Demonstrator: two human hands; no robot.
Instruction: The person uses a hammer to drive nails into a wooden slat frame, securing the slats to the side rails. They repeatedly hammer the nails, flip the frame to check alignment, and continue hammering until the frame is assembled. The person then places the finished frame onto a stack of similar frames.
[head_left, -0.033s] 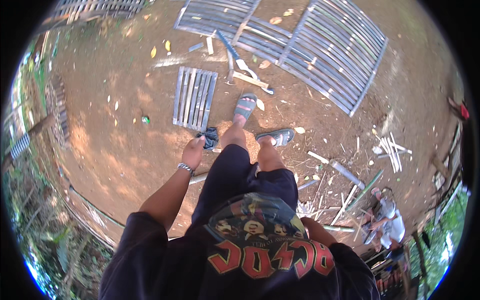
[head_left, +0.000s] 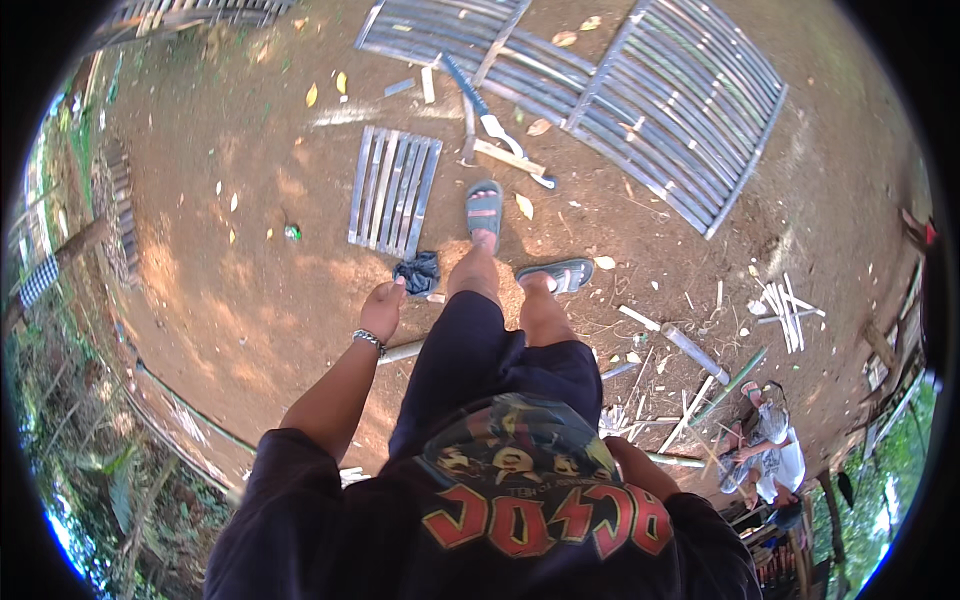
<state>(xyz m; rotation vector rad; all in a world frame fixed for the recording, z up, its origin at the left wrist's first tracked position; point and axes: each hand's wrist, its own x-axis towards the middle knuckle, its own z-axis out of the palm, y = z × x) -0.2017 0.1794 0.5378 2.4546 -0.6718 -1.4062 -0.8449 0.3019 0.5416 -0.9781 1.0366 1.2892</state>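
Observation:
My left hand [head_left: 381, 311], with a chain bracelet at the wrist, hangs low beside my left thigh. Its thumb is stretched forward and no held thing shows; the other fingers are only partly visible. Just ahead of it, a crumpled dark cloth [head_left: 418, 272] lies on the ground against a small slatted bamboo panel [head_left: 395, 190]. Of my right arm [head_left: 643, 472] only a stretch of forearm shows at my side, while my shirt hides the hand. Beyond my sandalled feet lie a saw [head_left: 492, 126] with a white handle and a hammer [head_left: 468, 130].
Large slatted bamboo panels [head_left: 680, 110] lie ahead on bare dirt. Cut bamboo pieces [head_left: 695, 350] and a pile of pale strips [head_left: 785, 312] are scattered at the right. Another person [head_left: 770, 450] crouches there among bamboo sticks. A fence-like slatted structure [head_left: 185, 20] stands far left.
The view has shifted slightly. My left hand has drawn a little back, away from the dark cloth. At the right, the crouching person's arms have moved slightly.

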